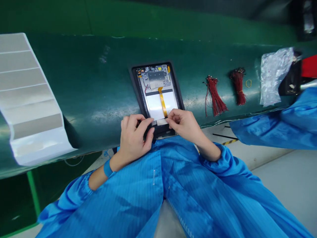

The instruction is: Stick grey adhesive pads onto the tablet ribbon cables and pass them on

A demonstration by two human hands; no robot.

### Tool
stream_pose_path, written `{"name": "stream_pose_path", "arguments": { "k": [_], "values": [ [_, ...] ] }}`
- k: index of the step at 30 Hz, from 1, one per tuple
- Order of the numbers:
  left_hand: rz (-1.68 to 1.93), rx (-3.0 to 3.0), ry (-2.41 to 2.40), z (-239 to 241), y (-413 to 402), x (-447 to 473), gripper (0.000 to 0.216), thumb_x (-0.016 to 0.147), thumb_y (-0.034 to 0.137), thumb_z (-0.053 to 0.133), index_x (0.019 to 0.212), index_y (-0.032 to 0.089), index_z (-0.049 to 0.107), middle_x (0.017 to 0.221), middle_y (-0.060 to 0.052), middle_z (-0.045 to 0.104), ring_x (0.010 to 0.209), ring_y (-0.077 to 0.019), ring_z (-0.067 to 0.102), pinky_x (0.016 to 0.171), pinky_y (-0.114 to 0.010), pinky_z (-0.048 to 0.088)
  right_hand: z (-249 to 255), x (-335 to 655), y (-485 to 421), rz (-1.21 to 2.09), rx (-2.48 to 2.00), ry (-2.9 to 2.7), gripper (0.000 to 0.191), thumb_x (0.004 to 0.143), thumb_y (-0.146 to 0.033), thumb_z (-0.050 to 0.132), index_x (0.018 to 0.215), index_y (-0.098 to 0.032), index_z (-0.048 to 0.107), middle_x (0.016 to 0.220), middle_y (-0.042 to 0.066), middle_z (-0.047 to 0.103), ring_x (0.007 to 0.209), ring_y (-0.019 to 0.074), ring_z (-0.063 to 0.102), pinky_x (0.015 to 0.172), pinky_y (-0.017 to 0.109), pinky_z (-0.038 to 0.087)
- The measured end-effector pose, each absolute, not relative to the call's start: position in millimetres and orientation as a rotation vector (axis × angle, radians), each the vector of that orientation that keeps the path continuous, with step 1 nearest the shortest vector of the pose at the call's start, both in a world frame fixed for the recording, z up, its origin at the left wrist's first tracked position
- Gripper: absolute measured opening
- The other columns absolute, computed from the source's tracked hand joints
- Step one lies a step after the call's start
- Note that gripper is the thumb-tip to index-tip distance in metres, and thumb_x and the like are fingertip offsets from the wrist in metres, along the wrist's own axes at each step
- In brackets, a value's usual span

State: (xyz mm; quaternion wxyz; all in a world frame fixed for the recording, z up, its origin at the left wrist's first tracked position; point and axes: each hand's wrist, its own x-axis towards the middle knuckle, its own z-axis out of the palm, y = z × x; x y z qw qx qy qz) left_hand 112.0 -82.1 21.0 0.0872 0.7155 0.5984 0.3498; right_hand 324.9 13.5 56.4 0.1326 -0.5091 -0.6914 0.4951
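Note:
An opened tablet (156,94) lies on the green belt (94,86), its back off, showing a circuit board at the far end, a white battery and an orange flat cable (162,103) running down the middle. My left hand (133,137) grips the tablet's near left corner, fingers curled round the frame. My right hand (184,124) pinches at the lower end of the orange cable near the bottom edge, fingertips pressed together on a small pale strip.
A strip of white rectangular labels (29,96) lies on the belt at the left. Two bundles of red wires (215,97) (238,85) and a crumpled clear bag (273,74) lie to the right. Another person's blue sleeve (279,129) reaches in at the right edge.

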Motion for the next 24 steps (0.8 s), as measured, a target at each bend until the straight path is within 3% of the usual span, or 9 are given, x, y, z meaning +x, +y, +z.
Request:
{"name": "stream_pose_path", "arguments": {
  "k": [9,18,24],
  "values": [
    [0.945,2.197,1.694,16.9,-79.7,112.7,0.028,0.1,0.027,0.066,0.123,0.025,0.081,0.128,-0.017,0.064,0.112,-0.0328,0.055,0.09,-0.048,0.045,57.8,324.5,15.1,1.396,-1.497,-2.064,0.015,0.091,-0.021,0.062,0.078,-0.022,0.055,0.064,-0.005,0.056,0.06,0.0098,0.049,0.063,0.026,0.038],
    [0.857,2.312,1.662,15.6,-76.3,114.7,0.032,0.1,0.028,0.068,0.129,0.03,0.081,0.134,-0.017,0.065,0.112,-0.0344,0.053,0.092,-0.051,0.044,59.8,322.4,14.1,1.313,-1.51,-2.134,0.018,0.09,-0.016,0.062,0.075,-0.022,0.053,0.064,-0.006,0.053,0.057,0.0088,0.045,0.061,0.026,0.035],
    [0.793,2.316,1.698,14.7,-77.8,112.6,0.034,0.102,0.028,0.066,0.133,0.027,0.08,0.135,-0.017,0.065,0.113,-0.0349,0.054,0.09,-0.05,0.042,66.4,315.3,14.0,1.014,-1.643,-2.383,0.019,0.093,-0.018,0.064,0.078,-0.022,0.054,0.064,-0.003,0.055,0.058,0.0129,0.046,0.064,0.029,0.029]
  ]
}}
